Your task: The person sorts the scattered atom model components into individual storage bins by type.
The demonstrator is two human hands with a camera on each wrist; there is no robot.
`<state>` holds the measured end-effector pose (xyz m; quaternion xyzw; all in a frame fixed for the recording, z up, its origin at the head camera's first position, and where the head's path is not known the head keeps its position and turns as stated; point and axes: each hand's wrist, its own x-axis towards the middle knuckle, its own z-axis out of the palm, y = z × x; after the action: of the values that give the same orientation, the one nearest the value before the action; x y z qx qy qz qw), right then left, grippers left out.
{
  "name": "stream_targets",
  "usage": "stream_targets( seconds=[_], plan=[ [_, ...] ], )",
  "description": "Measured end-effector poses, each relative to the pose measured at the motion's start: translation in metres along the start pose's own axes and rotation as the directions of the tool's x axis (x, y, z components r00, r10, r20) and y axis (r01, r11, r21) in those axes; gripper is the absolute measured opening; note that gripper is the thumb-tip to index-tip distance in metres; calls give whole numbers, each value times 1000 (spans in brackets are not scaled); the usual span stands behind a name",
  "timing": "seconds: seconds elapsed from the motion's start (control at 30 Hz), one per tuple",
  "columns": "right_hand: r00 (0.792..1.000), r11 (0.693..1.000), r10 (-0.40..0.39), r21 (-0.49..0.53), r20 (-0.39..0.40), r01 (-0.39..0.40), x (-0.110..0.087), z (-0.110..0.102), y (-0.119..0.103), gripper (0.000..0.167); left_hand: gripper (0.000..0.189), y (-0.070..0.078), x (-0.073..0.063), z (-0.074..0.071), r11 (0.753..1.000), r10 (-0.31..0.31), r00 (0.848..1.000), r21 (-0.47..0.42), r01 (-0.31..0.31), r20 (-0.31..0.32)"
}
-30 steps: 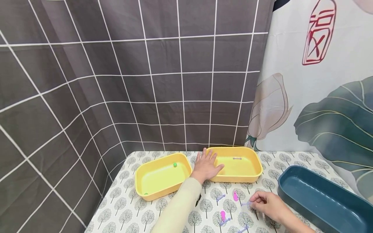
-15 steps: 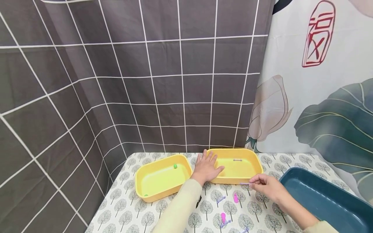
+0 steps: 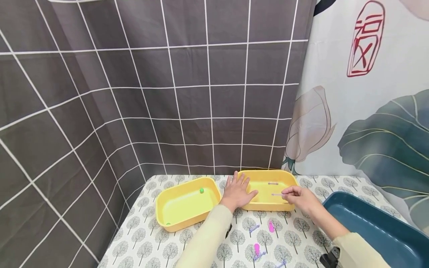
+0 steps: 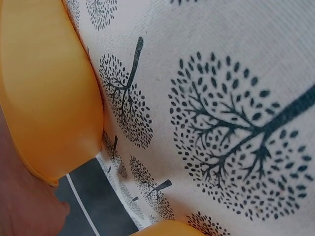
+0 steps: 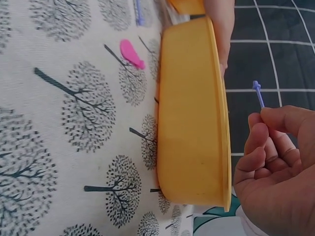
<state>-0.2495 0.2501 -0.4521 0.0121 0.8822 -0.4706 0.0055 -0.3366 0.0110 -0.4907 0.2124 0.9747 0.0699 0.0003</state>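
Observation:
My right hand (image 3: 301,199) is over the front right part of a yellow plastic bin (image 3: 268,207). Between thumb and forefinger it pinches a thin purple rod (image 5: 259,93) with a knobbed end, which points left above the bin. A similar small rod (image 3: 273,183) lies on the bin's floor toward the back. With fingers spread, my left hand (image 3: 236,192) rests on the same bin's left end. The left wrist view shows only part of that hand (image 4: 29,201), beside the bin's yellow wall (image 4: 54,93).
Left of the hands stands another yellow bin (image 3: 181,224) with a green ball (image 3: 201,190) inside. A dark blue bin (image 3: 338,219) is at the right. Pink pieces (image 3: 271,226) and several purple rods (image 3: 254,228) lie on the tree-print cloth in front.
My right hand has lifted the purple rod from the cloth and carried it forward and slightly left, over the right yellow bin. The left hand has stayed in place.

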Motion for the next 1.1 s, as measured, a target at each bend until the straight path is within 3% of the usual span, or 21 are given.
stream_targets(
  seconds=[0.37, 0.6, 1.1],
  plan=[
    [997, 997, 75, 31, -23, -75, 25, -3, 0, 25, 73, 2, -1, -4, 1000, -3, 1000, 17, 3, -1],
    [996, 997, 78, 31, -32, -77, 38, -1, 1, 26, 74, 1, -1, -6, 1000, 0, 1000, 27, 0, -5],
    [990, 989, 123, 90, -65, -117, 53, 4, 1, 32, 72, 1, -1, -1, 1000, 1, 1000, 11, 0, -13]
  ],
)
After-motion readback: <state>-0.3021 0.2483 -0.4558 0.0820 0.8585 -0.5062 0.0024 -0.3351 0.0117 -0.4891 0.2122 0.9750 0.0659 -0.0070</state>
